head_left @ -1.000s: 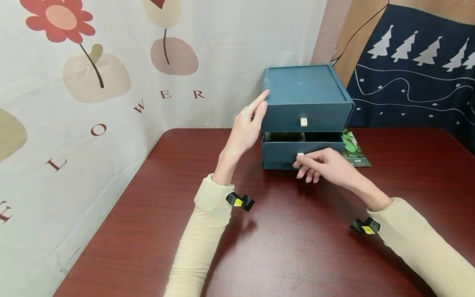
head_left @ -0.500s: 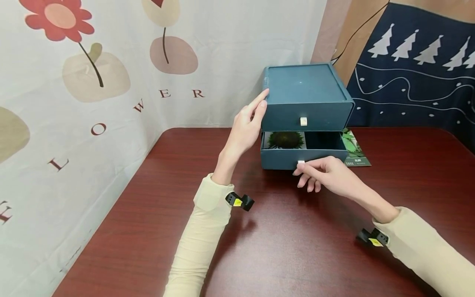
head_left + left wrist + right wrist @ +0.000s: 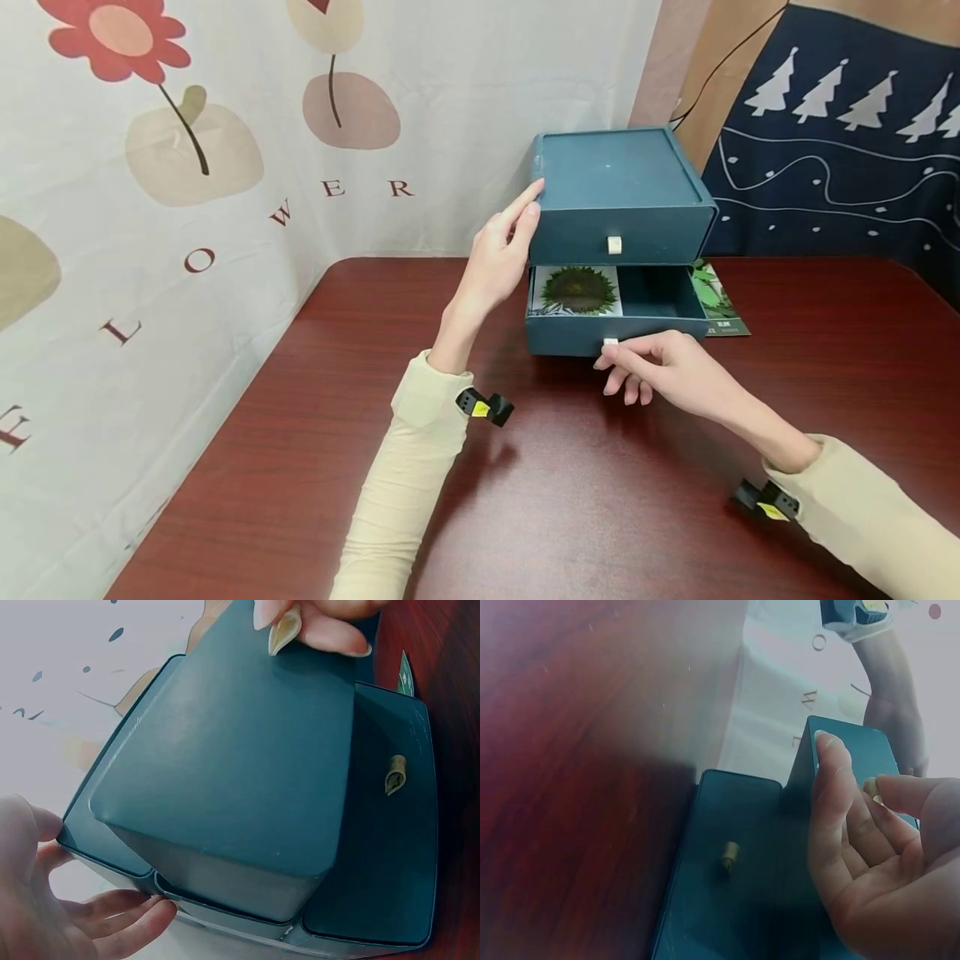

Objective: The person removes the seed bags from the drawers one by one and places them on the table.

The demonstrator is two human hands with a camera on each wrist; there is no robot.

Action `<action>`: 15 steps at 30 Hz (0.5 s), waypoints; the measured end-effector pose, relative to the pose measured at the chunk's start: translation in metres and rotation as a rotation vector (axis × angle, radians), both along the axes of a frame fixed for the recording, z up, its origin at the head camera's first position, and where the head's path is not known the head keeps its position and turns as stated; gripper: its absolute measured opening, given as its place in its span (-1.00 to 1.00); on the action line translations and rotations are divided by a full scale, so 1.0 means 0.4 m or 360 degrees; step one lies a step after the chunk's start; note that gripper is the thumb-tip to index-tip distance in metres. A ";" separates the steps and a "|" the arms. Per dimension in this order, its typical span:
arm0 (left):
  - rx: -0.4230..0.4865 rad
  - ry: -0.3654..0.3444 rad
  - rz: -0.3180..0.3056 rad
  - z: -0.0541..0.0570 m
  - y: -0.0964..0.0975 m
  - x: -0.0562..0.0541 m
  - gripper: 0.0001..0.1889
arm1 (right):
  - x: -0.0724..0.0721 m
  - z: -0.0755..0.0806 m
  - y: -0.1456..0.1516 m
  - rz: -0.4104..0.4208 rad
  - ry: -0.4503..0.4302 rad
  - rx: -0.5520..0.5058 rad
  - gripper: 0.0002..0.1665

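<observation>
A blue drawer cabinet point(image 3: 622, 171) stands at the back of the table. My right hand point(image 3: 671, 367) pinches the small pale pull tab point(image 3: 611, 342) of a lower drawer point(image 3: 562, 337) between thumb and fingers. That drawer stands partly out. Inside it, a card with a green, spiky-edged round picture point(image 3: 577, 290) lies on the left; the right part is dark. My left hand point(image 3: 495, 250) rests against the cabinet's left side, fingers extended, one fingertip at the top edge. In the left wrist view, another drawer front point(image 3: 390, 832) with its own tab point(image 3: 396, 774) shows beneath the pulled-out drawer.
The upper drawer front point(image 3: 577, 237) is flush with the cabinet. A green leafy printed sheet point(image 3: 723, 304) lies on the brown table point(image 3: 570, 500) at the cabinet's right. A white flower-print cloth point(image 3: 450, 125) hangs behind and to the left; a navy tree-print cloth point(image 3: 832, 167) hangs right.
My right hand has pulled the lower drawer further out toward me, uncovering more of the card and the drawer's right part. My left hand has stayed at the cabinet's side.
</observation>
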State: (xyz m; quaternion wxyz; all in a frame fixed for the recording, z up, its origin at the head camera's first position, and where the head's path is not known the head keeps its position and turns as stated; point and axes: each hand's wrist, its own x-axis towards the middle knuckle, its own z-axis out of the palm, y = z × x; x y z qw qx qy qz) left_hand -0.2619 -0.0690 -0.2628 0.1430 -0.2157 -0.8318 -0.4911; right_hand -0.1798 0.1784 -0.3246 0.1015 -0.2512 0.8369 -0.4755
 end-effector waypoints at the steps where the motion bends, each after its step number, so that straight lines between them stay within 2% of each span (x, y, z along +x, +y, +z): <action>1: -0.0002 0.0001 0.0000 0.001 0.000 0.000 -0.51 | 0.004 -0.001 0.000 -0.0003 0.0007 0.0003 -0.65; 15: -0.0015 -0.0004 0.0012 0.003 0.000 0.004 -0.51 | 0.056 -0.012 -0.001 -0.0023 0.0042 0.0016 -0.67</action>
